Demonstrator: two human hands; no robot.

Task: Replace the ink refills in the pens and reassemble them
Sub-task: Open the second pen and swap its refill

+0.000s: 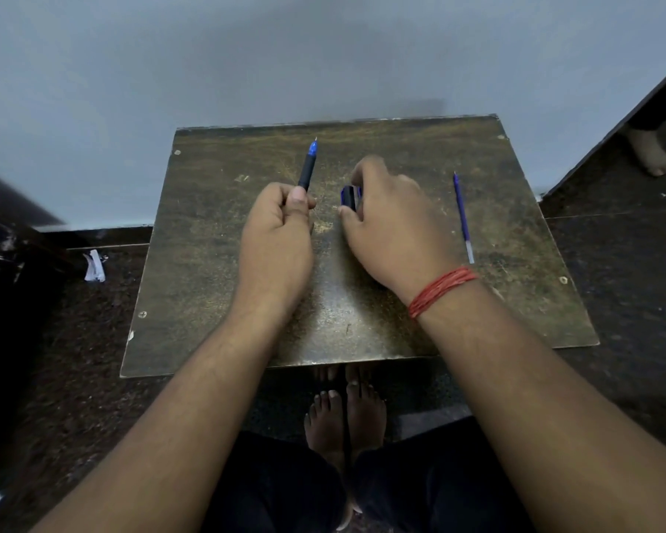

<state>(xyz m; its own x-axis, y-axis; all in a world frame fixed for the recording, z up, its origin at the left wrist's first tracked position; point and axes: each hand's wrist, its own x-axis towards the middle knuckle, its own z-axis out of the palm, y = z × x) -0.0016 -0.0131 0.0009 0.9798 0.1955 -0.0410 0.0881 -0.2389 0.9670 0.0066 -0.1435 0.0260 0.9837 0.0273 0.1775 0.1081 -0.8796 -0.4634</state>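
My left hand [281,228] is closed around a pen [309,165] with a black grip and a blue tip, which points away from me over the small wooden table [216,263]. My right hand [391,221] rests on the table just to the right, its fingers curled over a small black and blue pen part [350,196], probably the cap; most of it is hidden by the fingers. A loose blue ink refill [463,217] lies alone on the table to the right of my right hand.
The table stands against a grey wall. My bare feet [345,417] show below its near edge. A scrap of white paper [94,265] lies on the dark floor to the left. Another person's foot [651,153] is at the far right.
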